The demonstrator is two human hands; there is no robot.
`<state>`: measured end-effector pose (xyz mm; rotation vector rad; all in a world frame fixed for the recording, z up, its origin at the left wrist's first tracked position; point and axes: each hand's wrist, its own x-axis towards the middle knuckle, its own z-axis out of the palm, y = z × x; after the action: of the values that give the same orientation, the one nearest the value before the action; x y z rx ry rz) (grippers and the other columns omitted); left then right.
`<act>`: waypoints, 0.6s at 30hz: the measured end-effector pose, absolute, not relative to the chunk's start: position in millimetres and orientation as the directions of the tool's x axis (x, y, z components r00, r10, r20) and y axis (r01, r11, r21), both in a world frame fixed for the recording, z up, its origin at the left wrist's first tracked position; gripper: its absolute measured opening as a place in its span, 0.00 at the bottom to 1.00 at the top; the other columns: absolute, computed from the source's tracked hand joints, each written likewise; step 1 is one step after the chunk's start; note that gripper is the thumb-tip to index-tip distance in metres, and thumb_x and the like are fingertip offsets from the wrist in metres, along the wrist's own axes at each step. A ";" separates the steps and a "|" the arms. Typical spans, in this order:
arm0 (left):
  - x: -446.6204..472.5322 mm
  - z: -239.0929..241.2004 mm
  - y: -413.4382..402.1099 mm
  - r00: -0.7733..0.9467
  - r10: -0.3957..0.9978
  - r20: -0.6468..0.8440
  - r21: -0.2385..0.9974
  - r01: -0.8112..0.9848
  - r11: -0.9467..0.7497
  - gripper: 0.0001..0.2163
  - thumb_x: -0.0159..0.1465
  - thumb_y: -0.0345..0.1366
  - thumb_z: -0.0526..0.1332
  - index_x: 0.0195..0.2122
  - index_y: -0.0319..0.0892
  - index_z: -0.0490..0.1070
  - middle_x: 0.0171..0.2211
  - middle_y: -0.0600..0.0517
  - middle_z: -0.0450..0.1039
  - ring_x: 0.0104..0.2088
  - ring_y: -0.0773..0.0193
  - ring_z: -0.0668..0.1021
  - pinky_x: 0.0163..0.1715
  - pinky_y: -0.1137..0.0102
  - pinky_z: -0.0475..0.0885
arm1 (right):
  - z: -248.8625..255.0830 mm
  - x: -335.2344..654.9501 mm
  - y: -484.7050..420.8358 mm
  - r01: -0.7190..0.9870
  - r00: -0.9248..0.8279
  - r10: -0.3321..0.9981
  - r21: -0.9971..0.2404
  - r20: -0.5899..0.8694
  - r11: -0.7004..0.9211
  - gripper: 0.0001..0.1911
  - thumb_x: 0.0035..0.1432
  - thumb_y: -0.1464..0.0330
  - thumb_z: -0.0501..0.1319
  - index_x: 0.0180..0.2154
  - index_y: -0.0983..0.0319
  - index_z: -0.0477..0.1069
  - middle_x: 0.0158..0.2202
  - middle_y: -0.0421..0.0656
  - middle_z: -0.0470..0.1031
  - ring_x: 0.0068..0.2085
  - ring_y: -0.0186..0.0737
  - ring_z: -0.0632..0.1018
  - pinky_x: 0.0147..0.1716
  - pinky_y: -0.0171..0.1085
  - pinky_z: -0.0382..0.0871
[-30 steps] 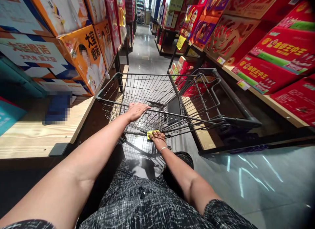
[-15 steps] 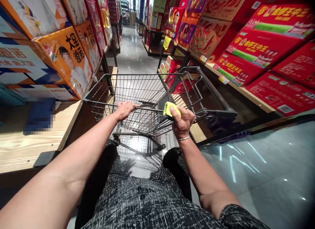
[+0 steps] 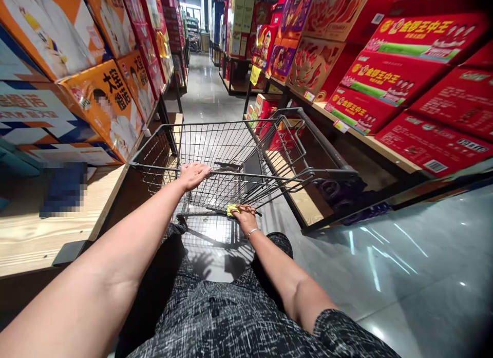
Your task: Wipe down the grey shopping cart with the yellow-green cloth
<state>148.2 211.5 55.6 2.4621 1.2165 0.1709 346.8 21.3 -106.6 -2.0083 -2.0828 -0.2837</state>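
A grey wire shopping cart (image 3: 215,142) stands sideways before me, its handle (image 3: 327,147) to the right. My left hand (image 3: 194,175) is closed over the near top rim of the basket. Lower down, my right hand (image 3: 246,218) presses a yellow cloth (image 3: 232,210) around a bar of the cart's lower frame. Part of the cloth is hidden under the fingers. Through the wires, the basket shows no goods inside.
Orange boxes (image 3: 103,106) and a wooden shelf board (image 3: 77,219) flank the cart on the left. Stacked red boxes (image 3: 389,80) fill the right-hand shelf. A shiny grey floor (image 3: 204,75) runs down the aisle between the shelves.
My right hand has moved the yellow cloth from the cart's top rim down and left to the lower frame bar. My left hand stays on the rim.
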 end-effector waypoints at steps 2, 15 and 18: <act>146.7 55.6 212.6 0.618 0.783 -0.064 0.401 0.735 -0.547 0.28 0.71 0.51 0.36 0.55 0.57 0.74 0.62 0.56 0.68 0.65 0.51 0.61 0.63 0.50 0.49 | -98.2 360.1 18.6 1.000 -0.007 0.949 -0.026 0.314 0.016 0.19 0.65 0.73 0.56 0.50 0.46 0.75 0.52 0.38 0.75 0.50 0.42 0.66 0.46 0.41 0.55; 198.7 74.4 182.2 0.702 0.712 -0.031 0.386 0.665 -0.639 0.28 0.71 0.55 0.37 0.59 0.56 0.71 0.62 0.53 0.68 0.64 0.48 0.61 0.63 0.47 0.46 | 24.0 496.5 -15.3 0.940 0.263 0.430 -0.129 0.864 -0.317 0.23 0.62 0.72 0.55 0.56 0.52 0.74 0.55 0.51 0.65 0.57 0.56 0.61 0.54 0.56 0.60; 218.3 75.1 170.3 0.727 0.685 -0.048 0.449 0.629 -0.635 0.27 0.72 0.53 0.37 0.59 0.55 0.70 0.59 0.52 0.71 0.61 0.49 0.65 0.61 0.48 0.50 | -15.0 477.5 -5.7 0.940 0.307 0.546 -0.159 0.779 -0.302 0.26 0.59 0.74 0.55 0.55 0.50 0.74 0.55 0.51 0.65 0.57 0.56 0.61 0.54 0.56 0.59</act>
<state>218.3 170.3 75.1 2.4903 1.0053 0.1751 477.5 -5.7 -15.0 -1.9597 -1.3155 -0.8210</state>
